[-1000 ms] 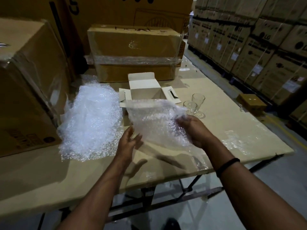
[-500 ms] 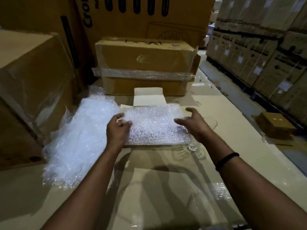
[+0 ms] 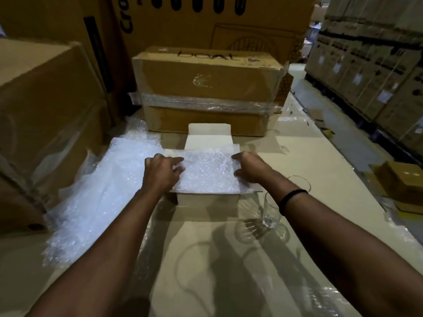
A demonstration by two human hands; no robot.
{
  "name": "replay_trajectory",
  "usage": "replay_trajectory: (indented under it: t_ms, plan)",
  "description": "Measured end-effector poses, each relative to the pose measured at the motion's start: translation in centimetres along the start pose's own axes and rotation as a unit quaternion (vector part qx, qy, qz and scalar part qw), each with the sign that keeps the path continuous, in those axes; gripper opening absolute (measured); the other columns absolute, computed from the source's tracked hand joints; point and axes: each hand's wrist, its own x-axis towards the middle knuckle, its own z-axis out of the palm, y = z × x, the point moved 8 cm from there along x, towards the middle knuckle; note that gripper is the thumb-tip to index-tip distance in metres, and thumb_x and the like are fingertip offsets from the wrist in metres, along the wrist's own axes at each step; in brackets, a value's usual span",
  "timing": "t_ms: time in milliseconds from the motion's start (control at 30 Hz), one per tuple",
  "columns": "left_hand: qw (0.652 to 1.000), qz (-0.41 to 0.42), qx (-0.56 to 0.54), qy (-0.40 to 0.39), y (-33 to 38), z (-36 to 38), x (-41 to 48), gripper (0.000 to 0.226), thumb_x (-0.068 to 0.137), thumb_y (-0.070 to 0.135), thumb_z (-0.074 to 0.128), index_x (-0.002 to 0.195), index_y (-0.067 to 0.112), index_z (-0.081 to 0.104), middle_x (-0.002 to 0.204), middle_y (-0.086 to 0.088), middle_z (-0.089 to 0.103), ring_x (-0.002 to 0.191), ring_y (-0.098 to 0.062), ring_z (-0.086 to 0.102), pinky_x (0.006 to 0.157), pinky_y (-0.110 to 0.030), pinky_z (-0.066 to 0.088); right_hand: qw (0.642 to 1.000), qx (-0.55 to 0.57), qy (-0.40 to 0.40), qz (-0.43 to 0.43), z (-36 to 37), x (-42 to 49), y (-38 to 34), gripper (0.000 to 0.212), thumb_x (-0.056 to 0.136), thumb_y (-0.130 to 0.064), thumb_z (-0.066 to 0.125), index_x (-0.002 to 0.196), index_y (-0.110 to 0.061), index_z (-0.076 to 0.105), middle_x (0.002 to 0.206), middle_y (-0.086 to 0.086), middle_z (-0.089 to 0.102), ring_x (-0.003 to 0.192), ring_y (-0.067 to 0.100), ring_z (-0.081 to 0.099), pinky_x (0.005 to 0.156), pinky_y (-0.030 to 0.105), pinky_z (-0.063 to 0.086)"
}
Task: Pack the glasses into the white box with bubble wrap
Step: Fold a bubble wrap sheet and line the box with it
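The white box (image 3: pixel 209 133) stands open in the middle of the table, its back flap upright. A sheet of bubble wrap (image 3: pixel 208 173) lies over its opening and sags a little inward. My left hand (image 3: pixel 161 173) grips the sheet's left edge with curled fingers. My right hand (image 3: pixel 250 168) pinches its right edge between thumb and fingers. Two clear glasses stand to the right of the box: one glass (image 3: pixel 271 212) just under my right forearm, the other glass (image 3: pixel 301 183) mostly hidden behind that arm.
A loose heap of bubble wrap (image 3: pixel 98 197) lies left of the white box. A taped brown carton (image 3: pixel 206 88) stands right behind it, and a large carton (image 3: pixel 45 106) at the left. A small brown box (image 3: pixel 402 181) sits off the table's right edge.
The view has come closer to the box. The sheet, held up in the air a second ago, now lies over the box opening, and both hands have moved inward on its edges.
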Motion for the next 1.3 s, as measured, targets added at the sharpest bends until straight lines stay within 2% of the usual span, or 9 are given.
replay_trajectory:
  t_ms: [233,433,600,700,900,1000,1067,1133,1300]
  plan:
    - [0.972,0.067,0.166,-0.15,0.4,2.4,1.0,0.06,0.089,0.06,0.054,0.144,0.039,0.042,0.147,0.004,0.041,0.13,-0.024,0.031,0.099,-0.041,0.023,0.957,-0.27,-0.006,-0.108,0.5,0.6,-1.9,0.062,0.083,-0.055,0.065,0.132,-0.019,0.054,0.128,0.009,0.054,0.117,0.028,0.047,0.094,0.035,0.037]
    - [0.986,0.11,0.099,-0.073,1.0,1.0,1.0,0.054,0.082,0.057,0.049,0.132,0.036,0.057,0.152,0.001,0.034,0.139,-0.025,0.023,0.108,-0.047,0.015,0.962,-0.235,0.035,-0.137,-1.8,0.2,-1.8,0.078,0.073,-0.077,0.055,0.139,-0.035,0.047,0.144,0.007,0.038,0.13,0.028,0.033,0.104,0.042,0.029]
    - [0.946,0.169,0.179,-0.209,1.7,3.2,1.6,0.048,0.08,0.052,0.06,0.126,0.039,0.059,0.159,0.005,0.026,0.149,-0.021,0.008,0.114,-0.057,-0.002,0.92,-0.338,-0.108,-0.167,0.6,0.7,-2.6,0.086,0.073,-0.076,0.057,0.146,-0.038,0.034,0.16,-0.002,0.021,0.148,0.023,0.012,0.118,0.053,0.008]
    - [0.912,0.148,0.263,-0.278,2.1,5.4,2.1,0.041,0.083,0.054,0.064,0.119,0.034,0.066,0.152,0.004,0.039,0.148,-0.026,0.012,0.113,-0.06,-0.005,0.896,-0.381,-0.16,-0.159,3.1,1.8,-3.0,0.085,0.077,-0.072,0.057,0.149,-0.033,0.031,0.16,0.001,0.02,0.149,0.023,0.009,0.116,0.056,-0.001]
    - [0.879,0.15,0.346,-0.291,2.6,7.4,2.0,0.048,0.088,0.056,0.058,0.123,0.023,0.064,0.152,-0.004,0.041,0.148,-0.034,0.007,0.112,-0.061,-0.013,0.872,-0.421,-0.185,-0.165,6.9,3.3,-2.3,0.068,0.077,-0.071,0.058,0.132,-0.031,0.054,0.143,0.002,0.048,0.14,0.027,0.029,0.117,0.056,0.005]
    - [0.9,0.169,0.3,-0.268,3.0,6.7,2.9,0.051,0.087,0.064,0.053,0.124,0.03,0.065,0.155,-0.001,0.037,0.148,-0.029,0.011,0.112,-0.062,-0.011,0.89,-0.387,-0.181,-0.157,6.1,3.8,-2.5,0.078,0.076,-0.074,0.056,0.14,-0.03,0.047,0.147,0.001,0.046,0.141,0.025,0.031,0.118,0.052,0.008]
    - [0.905,0.188,0.283,-0.255,3.5,6.5,3.2,0.049,0.087,0.066,0.051,0.119,0.032,0.067,0.155,-0.001,0.037,0.148,-0.026,0.014,0.112,-0.061,-0.009,0.904,-0.359,-0.153,-0.173,5.2,4.4,-3.6,0.08,0.08,-0.072,0.054,0.143,-0.025,0.043,0.147,0.004,0.045,0.136,0.025,0.039,0.115,0.046,0.024]
    - [0.897,0.194,0.295,-0.267,4.0,7.3,3.0,0.057,0.084,0.07,0.05,0.122,0.031,0.065,0.152,-0.005,0.04,0.146,-0.029,0.018,0.113,-0.061,-0.008,0.911,-0.34,-0.153,-0.175,5.4,4.9,-4.5,0.08,0.082,-0.071,0.051,0.146,-0.023,0.038,0.149,0.006,0.041,0.133,0.029,0.042,0.109,0.045,0.035]
    - [0.857,0.167,0.367,-0.32,3.6,10.4,2.7,0.076,0.084,0.072,0.045,0.139,0.021,0.052,0.157,-0.015,0.029,0.148,-0.036,0.008,0.112,-0.06,-0.015,0.92,-0.333,-0.161,-0.131,9.3,5.5,-4.2,0.091,0.08,-0.073,0.051,0.149,-0.019,0.028,0.146,0.01,0.044,0.126,0.035,0.049,0.105,0.047,0.037]
